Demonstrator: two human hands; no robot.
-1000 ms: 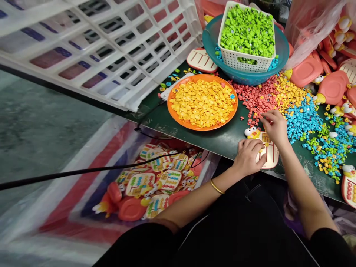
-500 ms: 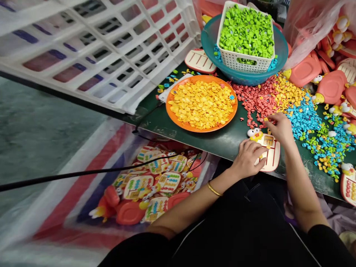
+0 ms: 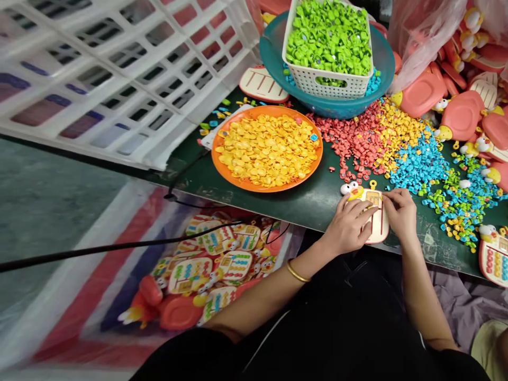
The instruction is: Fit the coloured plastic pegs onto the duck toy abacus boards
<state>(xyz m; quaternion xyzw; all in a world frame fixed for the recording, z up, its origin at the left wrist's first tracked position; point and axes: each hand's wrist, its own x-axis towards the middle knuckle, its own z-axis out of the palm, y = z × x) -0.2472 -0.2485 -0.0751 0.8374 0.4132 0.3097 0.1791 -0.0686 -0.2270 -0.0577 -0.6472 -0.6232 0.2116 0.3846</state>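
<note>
A cream toy board (image 3: 380, 232) with a yellow duck head, bulging white eyes and red slots lies at the table's front edge. My left hand (image 3: 349, 225) is over its left side, fingers curled across the face and steadying it. At the board's upper right edge, my right hand (image 3: 402, 214) has thumb and fingertips pinched together; whatever they hold is hidden. Behind the board are loose piles of small red pieces (image 3: 355, 140), yellow pieces (image 3: 400, 127) and blue pieces (image 3: 416, 161). A yellow ring (image 3: 373, 184) shows by the board's top.
An orange plate (image 3: 216, 164) of yellow discs stands left of my hands. Behind it, a white basket (image 3: 337, 84) of green pieces sits in a teal basin (image 3: 273, 47). A white crate (image 3: 170, 121) leans at left. Finished-looking boards (image 3: 190, 272) fill a bag below. Red duck-shaped parts (image 3: 462, 116) crowd the right.
My right hand has come down from beside the red and yellow piles to the board's right edge. My left hand stays on the board. The whole view has shifted slightly.
</note>
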